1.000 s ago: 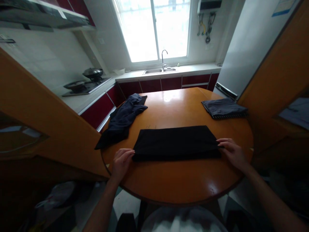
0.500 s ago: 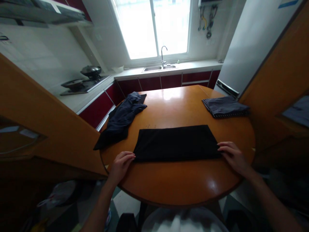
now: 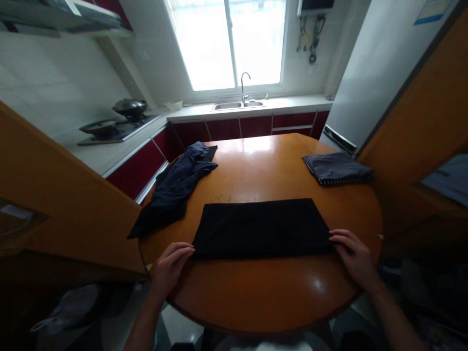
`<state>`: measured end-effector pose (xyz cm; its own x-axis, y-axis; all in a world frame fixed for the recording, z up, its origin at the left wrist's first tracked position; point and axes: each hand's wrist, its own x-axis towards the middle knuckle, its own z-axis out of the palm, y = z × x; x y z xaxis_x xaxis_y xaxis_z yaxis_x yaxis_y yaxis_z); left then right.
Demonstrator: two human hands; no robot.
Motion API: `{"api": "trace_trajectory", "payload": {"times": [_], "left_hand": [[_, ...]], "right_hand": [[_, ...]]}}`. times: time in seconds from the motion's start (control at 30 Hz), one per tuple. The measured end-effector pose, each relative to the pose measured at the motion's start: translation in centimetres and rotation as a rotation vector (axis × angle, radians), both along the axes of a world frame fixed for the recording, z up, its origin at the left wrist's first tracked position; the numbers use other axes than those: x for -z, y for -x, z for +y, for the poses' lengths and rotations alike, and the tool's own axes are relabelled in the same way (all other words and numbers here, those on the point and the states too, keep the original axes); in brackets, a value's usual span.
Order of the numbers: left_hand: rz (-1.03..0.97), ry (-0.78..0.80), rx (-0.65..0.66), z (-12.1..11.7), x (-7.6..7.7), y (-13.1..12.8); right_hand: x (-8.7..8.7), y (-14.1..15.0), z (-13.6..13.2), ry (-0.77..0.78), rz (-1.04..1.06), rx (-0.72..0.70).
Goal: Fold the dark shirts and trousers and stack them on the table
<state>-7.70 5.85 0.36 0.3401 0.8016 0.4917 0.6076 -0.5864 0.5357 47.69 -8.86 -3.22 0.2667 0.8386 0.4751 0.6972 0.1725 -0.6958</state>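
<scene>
A black folded garment (image 3: 259, 229) lies flat on the wooden table (image 3: 263, 292), its long side towards me. My left hand (image 3: 171, 265) pinches its near left corner, thumb and fingers together at the edge. At the near right corner, my right hand (image 3: 353, 253) grips the cloth in the same way. The kind of garment cannot be made out from its folded shape.
Crumpled dark clothes (image 3: 179, 180) lie at the table's left, partly over its edge. A folded grey garment stack (image 3: 336, 168) sits at the right rear. Behind are a counter with a sink (image 3: 228, 105), a stove with pans (image 3: 129, 108) and a fridge (image 3: 380, 63).
The whole view has shifted a little, so everything sits slightly lower in the picture. Both hands stay on the near corners of the black garment, which looks much the same.
</scene>
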Motion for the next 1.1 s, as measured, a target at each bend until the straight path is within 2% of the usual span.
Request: {"api": "trace_trajectory", "payload": {"times": [0.2, 0.3, 0.37, 0.47, 0.57, 0.67, 0.77, 0.9, 1.1], "left_hand": [[0.115, 0.010, 0.052, 0.6, -0.1, 0.1], [0.153, 0.022, 0.036, 0.6, -1.0, -0.3], [0.150, 0.011, 0.016, 0.7, -2.0, -1.7], [0.180, 0.010, 0.031, 1.4, -3.8, -6.5], [0.281, -0.001, 0.111, 3.2, -4.5, -14.0], [0.460, 0.003, 0.156, 5.1, -3.3, -20.8], [0.600, -0.010, 0.131, 6.0, -1.2, -24.4], [0.643, -0.066, 0.096, 5.7, 0.6, -24.8], [0.638, -0.052, 0.029, 5.7, 0.3, -23.5]], "right_hand": [[-0.3, 0.5, 0.1, 0.038, -0.113, -0.016], [-1.0, 0.7, -0.2, 0.061, -0.148, -0.065], [-1.7, 1.0, 0.2, 0.053, -0.141, -0.086], [-3.3, 2.7, 2.9, -0.004, -0.153, -0.033], [-5.3, 6.5, 8.0, -0.012, -0.217, 0.003], [-6.3, 11.4, 13.2, 0.087, -0.320, 0.015], [-5.7, 15.0, 16.2, 0.277, -0.440, 0.008], [-3.6, 16.4, 16.8, 0.433, -0.531, 0.000], [-2.4, 14.7, 15.9, 0.498, -0.516, 0.078]]}}
